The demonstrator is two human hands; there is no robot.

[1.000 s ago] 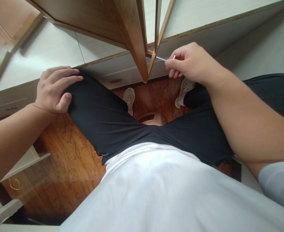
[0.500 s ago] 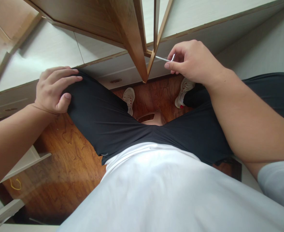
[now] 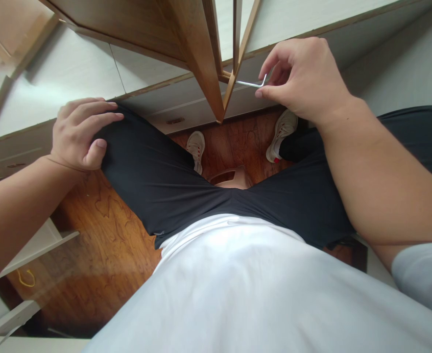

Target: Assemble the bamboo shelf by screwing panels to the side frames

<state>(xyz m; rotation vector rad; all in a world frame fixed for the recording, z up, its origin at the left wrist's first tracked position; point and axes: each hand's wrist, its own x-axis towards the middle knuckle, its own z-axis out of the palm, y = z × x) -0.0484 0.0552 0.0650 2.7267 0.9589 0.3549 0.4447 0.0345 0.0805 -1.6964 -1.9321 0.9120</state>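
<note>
My right hand [image 3: 304, 78] has its thumb and index finger at the bent end of a silver hex key [image 3: 250, 84]. The long arm of the key runs left to a slim wooden bar [image 3: 230, 90], where its tip meets the wood; the socket there is hidden. That bar belongs to a brown wooden piece of furniture [image 3: 190, 39], whose corner overhangs the edge of the white surface. Fingers spread, my left hand [image 3: 80, 130] rests on the dark-trousered knee [image 3: 124, 147] and holds nothing.
A pale tabletop-like surface [image 3: 87, 63] spans the far side, with drawer fronts [image 3: 190, 110] below. Between my shoes, part of a pinkish-brown object [image 3: 238, 177] shows on the wood floor [image 3: 102, 255]. A yellow loop [image 3: 27, 278] lies at lower left near white panels [image 3: 15, 318].
My right hand has risen slightly and shifted right, its fingers turning around the key's bent end. The short arm of the key has changed angle a little. My left hand stays on the knee.
</note>
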